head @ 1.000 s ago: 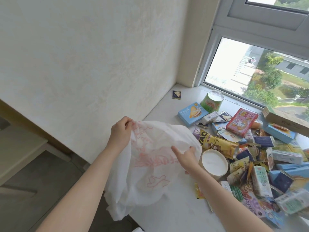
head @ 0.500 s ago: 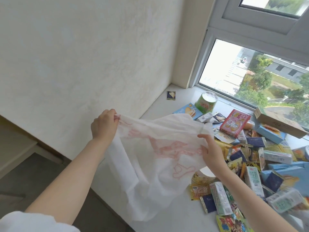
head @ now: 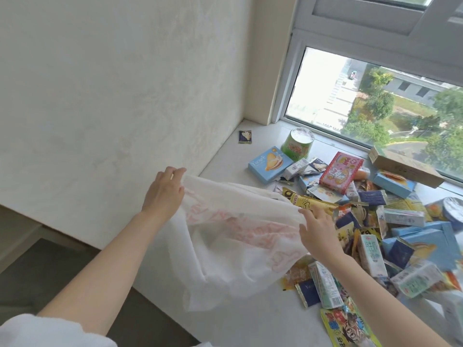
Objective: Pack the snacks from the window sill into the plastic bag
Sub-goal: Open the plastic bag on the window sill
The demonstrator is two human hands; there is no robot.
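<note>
A: On the pale window sill (head: 225, 166), what is the biggest thing?
B: The white plastic bag (head: 233, 249), thin and faintly see-through, with pink print I cannot read. It hangs over the sill's near edge, just left of the snack heap (head: 370, 221), and touches the nearest packets.
A: Who holds it?
B: The left hand (head: 164, 194) pinches its upper left rim; the right hand (head: 317, 232) has its fingers curled round the right edge.
A: Any labels?
B: A light blue box (head: 269, 164) reads something like "Yuoge", with a filled biscuit pictured. Beside it stands a green tub (head: 297, 144) with a white lid. A red and pink box (head: 342, 172) shows a cartoon rabbit. A yellow packet (head: 304, 201) lies just behind the bag. The cartons carry Chinese characters too blurred to read.
A: And smallest?
B: A dark sachet (head: 245, 137), alone near the corner.
A: The room?
B: A rough cream wall (head: 112, 83), and a white-framed window (head: 375, 96) over trees and a road.
</note>
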